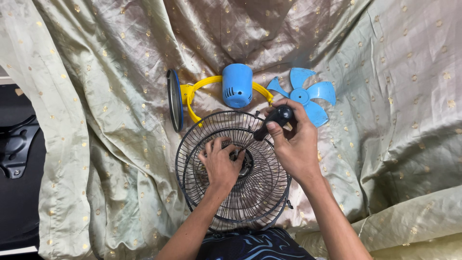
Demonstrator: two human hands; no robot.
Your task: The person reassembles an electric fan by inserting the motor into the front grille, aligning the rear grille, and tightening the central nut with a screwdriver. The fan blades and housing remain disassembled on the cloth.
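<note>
Black fan guard (226, 192) under both hands (221, 163).

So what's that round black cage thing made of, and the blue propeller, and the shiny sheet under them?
The round black cage looks like thin metal wire with a dark coating: fine, stiff spokes and rings. The blue propeller seems to be moulded plastic, smooth with one even colour. The sheet looks like silky woven cloth, since it creases, shines and has small gold dots.

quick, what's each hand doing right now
Left hand: fingers curled on the hub of the black wire fan guard, pressing there.
Right hand: closed around a black screwdriver handle.
</note>
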